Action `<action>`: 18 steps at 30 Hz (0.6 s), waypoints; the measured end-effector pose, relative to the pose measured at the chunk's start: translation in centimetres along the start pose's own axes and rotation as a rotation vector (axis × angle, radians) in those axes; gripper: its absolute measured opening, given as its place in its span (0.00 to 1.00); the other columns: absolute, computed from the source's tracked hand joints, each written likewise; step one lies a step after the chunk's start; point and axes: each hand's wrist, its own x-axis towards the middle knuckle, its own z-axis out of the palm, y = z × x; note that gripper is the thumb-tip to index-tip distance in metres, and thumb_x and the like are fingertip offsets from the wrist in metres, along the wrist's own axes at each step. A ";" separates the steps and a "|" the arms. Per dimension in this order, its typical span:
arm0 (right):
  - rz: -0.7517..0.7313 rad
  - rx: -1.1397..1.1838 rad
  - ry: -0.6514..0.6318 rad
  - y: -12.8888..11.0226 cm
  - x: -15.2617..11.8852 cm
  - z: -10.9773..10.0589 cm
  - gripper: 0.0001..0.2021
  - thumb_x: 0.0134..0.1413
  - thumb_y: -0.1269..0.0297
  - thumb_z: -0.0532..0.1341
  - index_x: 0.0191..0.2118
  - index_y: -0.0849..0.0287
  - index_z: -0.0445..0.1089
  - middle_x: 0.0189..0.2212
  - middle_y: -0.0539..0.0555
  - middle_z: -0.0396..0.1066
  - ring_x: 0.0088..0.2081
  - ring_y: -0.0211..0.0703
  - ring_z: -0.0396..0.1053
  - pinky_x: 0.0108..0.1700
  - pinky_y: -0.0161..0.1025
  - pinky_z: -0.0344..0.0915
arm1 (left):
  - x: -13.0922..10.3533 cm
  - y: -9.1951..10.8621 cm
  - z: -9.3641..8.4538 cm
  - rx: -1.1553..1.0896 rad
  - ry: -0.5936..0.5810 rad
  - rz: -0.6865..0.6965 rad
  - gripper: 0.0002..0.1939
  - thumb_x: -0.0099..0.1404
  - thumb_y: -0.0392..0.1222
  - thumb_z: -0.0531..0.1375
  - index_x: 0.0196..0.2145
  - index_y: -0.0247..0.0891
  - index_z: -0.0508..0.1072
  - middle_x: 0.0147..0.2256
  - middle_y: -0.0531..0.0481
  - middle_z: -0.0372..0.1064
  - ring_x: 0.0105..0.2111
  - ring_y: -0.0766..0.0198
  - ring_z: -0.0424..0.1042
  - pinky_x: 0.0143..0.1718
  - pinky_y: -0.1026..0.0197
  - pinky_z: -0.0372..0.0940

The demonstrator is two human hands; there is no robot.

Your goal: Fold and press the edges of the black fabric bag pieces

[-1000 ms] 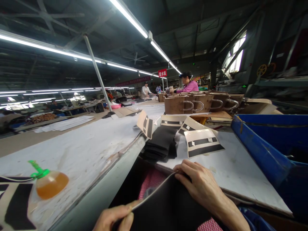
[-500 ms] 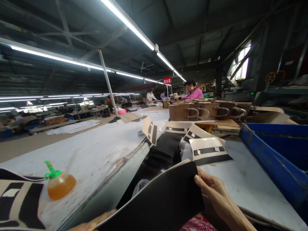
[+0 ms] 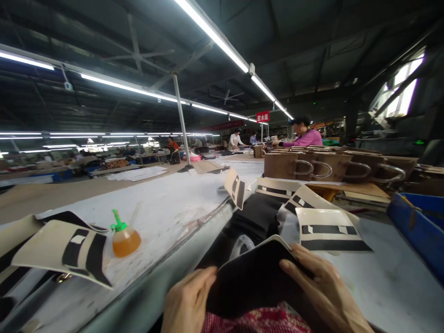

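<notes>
A black sheet panel point(image 3: 249, 277) with a pale edge is held up in front of me, bent into a curve. My left hand point(image 3: 189, 296) grips its left edge with closed fingers. At its upper right corner, my right hand point(image 3: 319, 282) pinches it between thumb and fingers. Just beyond lies a stack of black pieces point(image 3: 258, 215), with some clear plastic point(image 3: 242, 245) near it. To the right of the stack rests a cream panel with black strips point(image 3: 329, 231) and small white tabs. More such panels lie around the stack.
On the left of the white-covered table point(image 3: 163, 199) stands a bottle of amber liquid point(image 3: 126, 240) with a green nozzle, beside more cream panels point(image 3: 52, 245). Brown bags with handles point(image 3: 280, 165) line the back right. A blue bin point(image 3: 416, 226) is far right; a co-worker point(image 3: 308, 134) sits beyond.
My left hand has come up and inward along the panel's edge, and the panel is now more upright and bent. The view has swung left, so the bottle and left panels show more.
</notes>
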 end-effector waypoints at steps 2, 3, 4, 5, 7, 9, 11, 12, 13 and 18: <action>-0.031 -0.052 -0.041 -0.1 -0.2 0.3 0.20 0.66 0.51 0.56 0.24 0.55 0.68 0.26 0.51 0.70 0.26 0.42 0.69 0.28 0.35 0.67 | 0.1 1.1 1.8 -0.076 0.018 -0.010 0.13 0.72 0.42 0.56 0.43 0.42 0.81 0.36 0.49 0.81 0.34 0.64 0.81 0.37 0.71 0.73; -0.037 -0.065 -0.052 -0.1 -0.2 0.3 0.20 0.66 0.52 0.56 0.24 0.55 0.68 0.27 0.51 0.70 0.26 0.42 0.70 0.27 0.35 0.68 | 0.2 1.6 2.4 -0.101 0.026 -0.021 0.13 0.72 0.41 0.55 0.44 0.41 0.80 0.37 0.48 0.81 0.35 0.64 0.81 0.38 0.70 0.73; -0.038 -0.073 -0.059 -0.1 -0.2 0.3 0.20 0.66 0.52 0.55 0.24 0.54 0.68 0.26 0.51 0.70 0.26 0.42 0.70 0.27 0.34 0.68 | 0.3 2.1 2.9 -0.119 0.029 -0.030 0.13 0.72 0.41 0.55 0.45 0.42 0.80 0.37 0.48 0.81 0.36 0.63 0.81 0.39 0.70 0.73; -0.040 -0.075 -0.061 0.0 -0.1 0.3 0.21 0.66 0.52 0.55 0.23 0.54 0.67 0.26 0.51 0.70 0.26 0.42 0.70 0.27 0.34 0.68 | 0.5 2.6 3.1 -0.134 0.028 -0.035 0.12 0.72 0.40 0.56 0.46 0.42 0.79 0.37 0.49 0.81 0.36 0.63 0.81 0.40 0.69 0.73; -0.047 -0.060 -0.060 0.1 0.1 0.1 0.21 0.66 0.53 0.56 0.22 0.54 0.66 0.25 0.50 0.70 0.26 0.42 0.70 0.26 0.34 0.69 | 1.0 3.5 3.0 -0.165 0.013 -0.039 0.12 0.72 0.40 0.55 0.43 0.42 0.79 0.34 0.50 0.80 0.35 0.63 0.81 0.39 0.70 0.72; -0.050 -0.036 -0.051 0.1 0.3 0.0 0.19 0.64 0.54 0.57 0.23 0.54 0.67 0.25 0.50 0.70 0.26 0.43 0.71 0.26 0.33 0.70 | 1.5 4.1 2.6 -0.186 0.004 -0.036 0.12 0.72 0.39 0.54 0.38 0.42 0.79 0.29 0.53 0.77 0.31 0.65 0.79 0.35 0.71 0.71; -0.047 -0.015 -0.041 0.1 0.4 0.1 0.18 0.63 0.55 0.58 0.23 0.54 0.68 0.24 0.49 0.70 0.25 0.42 0.71 0.25 0.33 0.70 | 1.9 4.6 2.3 -0.195 0.015 -0.014 0.12 0.72 0.37 0.54 0.36 0.41 0.77 0.27 0.54 0.75 0.28 0.67 0.77 0.31 0.72 0.68; -0.047 -0.005 -0.042 0.0 0.5 0.2 0.18 0.63 0.55 0.58 0.23 0.54 0.69 0.24 0.49 0.70 0.25 0.42 0.70 0.25 0.33 0.69 | 2.0 4.7 2.2 -0.193 0.030 0.011 0.11 0.72 0.37 0.55 0.36 0.41 0.77 0.27 0.55 0.75 0.26 0.69 0.76 0.30 0.73 0.67; -0.049 0.012 -0.043 -0.1 0.5 0.4 0.18 0.63 0.55 0.59 0.23 0.55 0.69 0.24 0.49 0.70 0.25 0.42 0.70 0.25 0.33 0.69 | 2.0 4.8 2.2 -0.190 0.048 0.040 0.10 0.72 0.36 0.55 0.36 0.41 0.77 0.26 0.55 0.75 0.25 0.70 0.75 0.29 0.73 0.66; -0.064 0.216 0.078 -1.1 0.8 1.1 0.12 0.61 0.54 0.63 0.30 0.55 0.73 0.30 0.50 0.74 0.32 0.42 0.74 0.32 0.32 0.71 | 1.2 4.4 3.2 -0.132 0.200 0.093 0.09 0.72 0.35 0.55 0.38 0.41 0.76 0.26 0.55 0.76 0.23 0.70 0.75 0.30 0.72 0.65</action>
